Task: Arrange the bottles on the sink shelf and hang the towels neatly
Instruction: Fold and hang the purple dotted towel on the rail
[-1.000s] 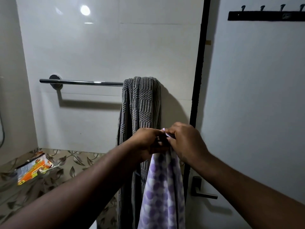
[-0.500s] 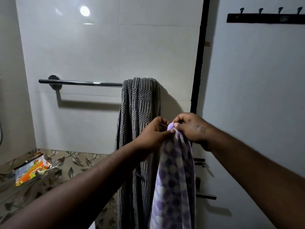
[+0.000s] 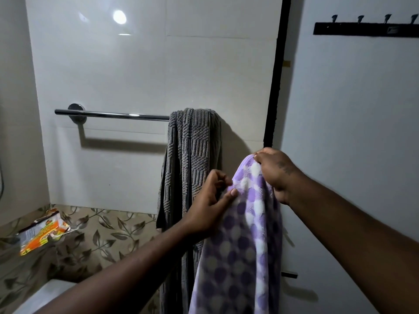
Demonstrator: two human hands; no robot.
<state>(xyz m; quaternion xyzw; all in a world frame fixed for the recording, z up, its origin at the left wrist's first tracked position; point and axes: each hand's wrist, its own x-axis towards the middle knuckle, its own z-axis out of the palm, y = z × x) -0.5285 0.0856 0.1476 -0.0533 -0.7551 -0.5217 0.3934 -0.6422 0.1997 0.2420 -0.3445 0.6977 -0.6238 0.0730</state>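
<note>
2 towels show in the head view, 1 grey and 1 purple. No bottles, sink shelf or containers appear here. The grey towel (image 3: 190, 155) hangs over the right end of 1 chrome towel bar (image 3: 113, 114), fixed to the white tiled wall at about 10 o'clock from the hands, and drops straight down past the bottom edge. The purple dotted towel (image 3: 242, 241) is off the bar, held up in front of the grey one and slightly toward 3 o'clock of it, its length falling out of view below.

Both hands are closed on the purple towel's top edge. The left hand (image 3: 210, 205) pinches the edge between thumb and curled fingers. The right hand (image 3: 274, 171), higher and toward 2 o'clock of the left, grips the upper corner in a tight fist.

At 1 o'clock, high on the door, sits 1 black hook rack (image 3: 365, 29) with 4 hooks, all bare. At 8 o'clock, 1 orange packet (image 3: 43, 232) lies against the leaf-patterned tiles.
</note>
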